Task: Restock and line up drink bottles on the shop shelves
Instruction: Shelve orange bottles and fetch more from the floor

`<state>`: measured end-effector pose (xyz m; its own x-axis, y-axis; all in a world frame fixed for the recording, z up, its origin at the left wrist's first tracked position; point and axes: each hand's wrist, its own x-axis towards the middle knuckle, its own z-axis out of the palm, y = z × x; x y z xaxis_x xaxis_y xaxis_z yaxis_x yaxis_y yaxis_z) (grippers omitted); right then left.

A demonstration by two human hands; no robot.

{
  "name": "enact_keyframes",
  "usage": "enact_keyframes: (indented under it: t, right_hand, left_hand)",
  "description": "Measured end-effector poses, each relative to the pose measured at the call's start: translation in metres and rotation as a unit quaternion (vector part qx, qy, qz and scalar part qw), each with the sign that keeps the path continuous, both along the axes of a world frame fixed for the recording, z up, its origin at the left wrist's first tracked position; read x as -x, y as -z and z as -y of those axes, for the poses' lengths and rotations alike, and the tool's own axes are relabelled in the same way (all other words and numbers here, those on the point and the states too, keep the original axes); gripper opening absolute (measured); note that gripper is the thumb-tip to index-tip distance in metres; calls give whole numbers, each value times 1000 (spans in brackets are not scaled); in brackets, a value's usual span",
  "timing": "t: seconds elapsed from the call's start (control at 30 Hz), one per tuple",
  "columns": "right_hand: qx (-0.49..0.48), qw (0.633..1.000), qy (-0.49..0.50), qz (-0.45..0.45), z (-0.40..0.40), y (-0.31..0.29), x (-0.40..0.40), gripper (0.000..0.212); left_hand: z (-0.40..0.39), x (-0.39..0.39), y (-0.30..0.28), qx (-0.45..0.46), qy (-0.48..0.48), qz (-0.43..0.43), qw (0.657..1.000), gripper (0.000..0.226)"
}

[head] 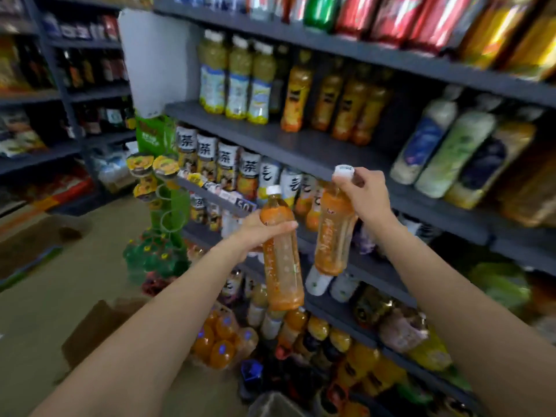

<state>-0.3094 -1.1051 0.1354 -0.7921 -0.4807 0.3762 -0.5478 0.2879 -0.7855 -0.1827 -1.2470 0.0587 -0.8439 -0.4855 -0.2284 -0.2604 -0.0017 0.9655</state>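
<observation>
Bare hands, left (255,233) gripping clear orange-labelled bottle (281,260), right (365,194) pinching another's (334,233) neck

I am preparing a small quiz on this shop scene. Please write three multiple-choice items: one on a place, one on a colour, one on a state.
1. Where does the right hand grip its bottle?
A. at the base
B. at the neck, by the cap
C. at the middle

2. What colour is the cap of the left hand's bottle?
A. white
B. red
C. green

3. What is the left hand doing?
A. hanging idle
B. pressing a shelf
C. gripping a bottle

Key: 1 B, fingers curl just under the cap; 2 A, the cap shows white; 3 C, fingers wrap the bottle's upper part.
</observation>
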Motion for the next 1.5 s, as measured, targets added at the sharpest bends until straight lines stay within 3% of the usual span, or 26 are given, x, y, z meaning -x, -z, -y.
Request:
enact_keyframes:
  t: [0.1,0.17,0.33,0.47,0.67,0.8,0.97,1.1,1.2,1.3,1.43,1.5]
  right_hand:
    - [133,983,-5,128,-60,-38,24,11]
    - [197,964,5,180,-97,-55,37,10]
    - [327,911,105,227,-156,-75,60,10]
    - [366,888,202,190,-185,-88,78,19]
    - [373,871,319,22,-245,-102,120,16]
    - [314,883,342,-67,-275,-96,152,21]
    - [232,916,308,-112,-315,-85,193,34]
    - [155,960,226,-62,-326,-91,227,47]
    - [74,981,175,-33,-332,-76,241,81]
    - [49,985,163,-27,-349,-61,247,96]
    - [-91,968,217,-83,-357,-63,250,96]
    - [-111,964,232,-76,-356,-65,248,95]
  left_hand:
    - [-44,25,-44,53,62,-25,996,23]
    - [-65,41,-68,76,102,-36,991,23]
    - [-95,99,-105,137,152,-78,976,45]
    - [-119,147,-125,214,186,-99,954,85]
    - [-176,209,-148,264,211,-152,929,91]
    - [-224,244,-154,242,198,-209,926,76]
    - [-281,284,-144,233,150,-228,934,83]
    - [-313,306,-143,243,94,-230,938,84]
    - [-328,317,-143,248,67,-219,941,83]
    - [-341,320,-149,285,83,-206,933,83]
    - [-355,324,-152,328,90,-181,923,84]
    - [-358,328,-154,331,90,-167,924,85]
